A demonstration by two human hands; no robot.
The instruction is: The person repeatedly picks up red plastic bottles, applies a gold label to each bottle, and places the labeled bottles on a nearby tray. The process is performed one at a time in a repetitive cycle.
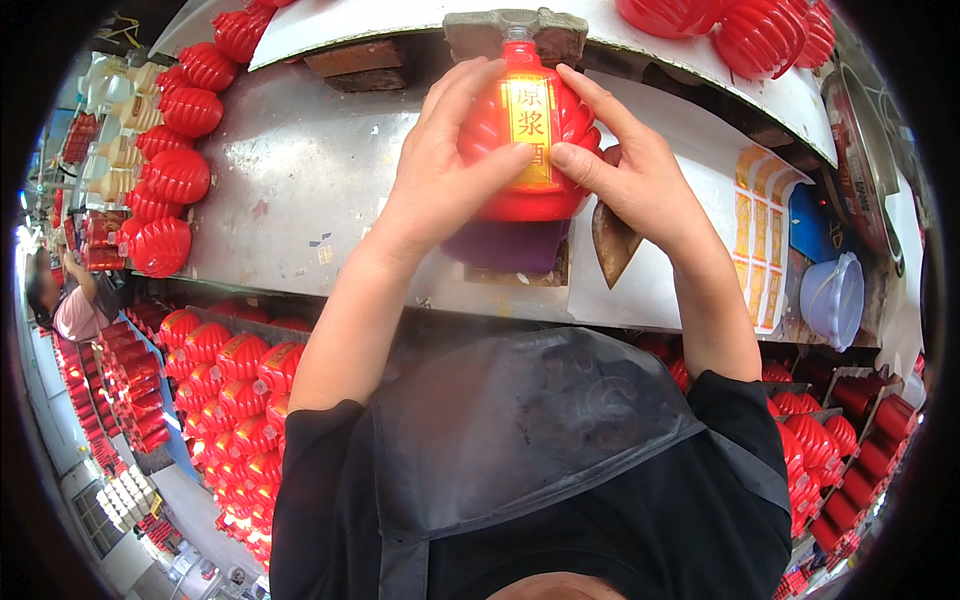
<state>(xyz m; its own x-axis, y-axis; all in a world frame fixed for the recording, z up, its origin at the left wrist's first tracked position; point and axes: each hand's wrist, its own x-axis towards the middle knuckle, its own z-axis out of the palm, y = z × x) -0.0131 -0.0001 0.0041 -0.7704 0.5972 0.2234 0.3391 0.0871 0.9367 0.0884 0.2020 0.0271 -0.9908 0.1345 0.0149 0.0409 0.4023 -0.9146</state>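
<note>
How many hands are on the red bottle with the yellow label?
2: the left hand on the left side of the bottle, the right hand on its right. Some fingers are partly hidden.

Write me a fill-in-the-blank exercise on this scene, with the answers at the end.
1. The left hand and right hand are both on a bottle whose body colour is ____.
2. The bottle's neck points toward the ____ edge of the picture.
3. A small bucket stands on the picture's ____ side.
4. The colour of the person's shirt is ____.

Missing words: red; top; right; black.
</note>
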